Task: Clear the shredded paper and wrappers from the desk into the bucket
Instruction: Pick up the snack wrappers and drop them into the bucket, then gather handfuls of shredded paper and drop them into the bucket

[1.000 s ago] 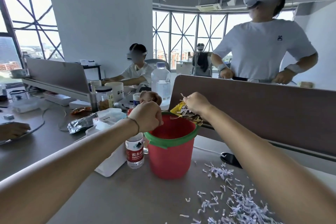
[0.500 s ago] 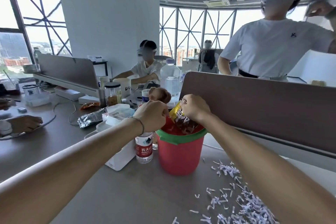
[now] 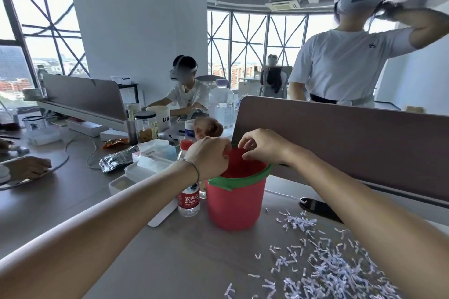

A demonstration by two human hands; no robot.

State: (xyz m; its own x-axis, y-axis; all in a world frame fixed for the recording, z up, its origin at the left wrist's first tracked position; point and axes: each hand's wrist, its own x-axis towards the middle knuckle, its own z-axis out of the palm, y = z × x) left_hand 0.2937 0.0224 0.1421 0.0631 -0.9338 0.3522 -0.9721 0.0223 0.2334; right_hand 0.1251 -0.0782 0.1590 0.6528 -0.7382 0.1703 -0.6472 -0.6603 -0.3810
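A red bucket (image 3: pixel 233 204) with a green rim stands on the grey desk (image 3: pixel 170 257). My left hand (image 3: pixel 209 156) grips its left rim. My right hand (image 3: pixel 262 145) hovers over the bucket's mouth with loosely spread fingers and nothing visible in them. Shredded white paper (image 3: pixel 328 272) lies scattered on the desk to the right of the bucket, under my right forearm. A crumpled silver wrapper (image 3: pixel 116 159) and an orange wrapper (image 3: pixel 114 143) lie further left on the desk.
A small water bottle (image 3: pixel 188 198) and a white box (image 3: pixel 143 172) stand just left of the bucket. A brown divider panel (image 3: pixel 340 141) runs behind it, with a black object (image 3: pixel 318 206) at its foot. Another person's hand (image 3: pixel 26 167) rests at far left.
The yellow wrapper that my right hand held over the bucket is gone from it; the hand now hangs with spread fingers above the mouth. My left hand stays on the rim.
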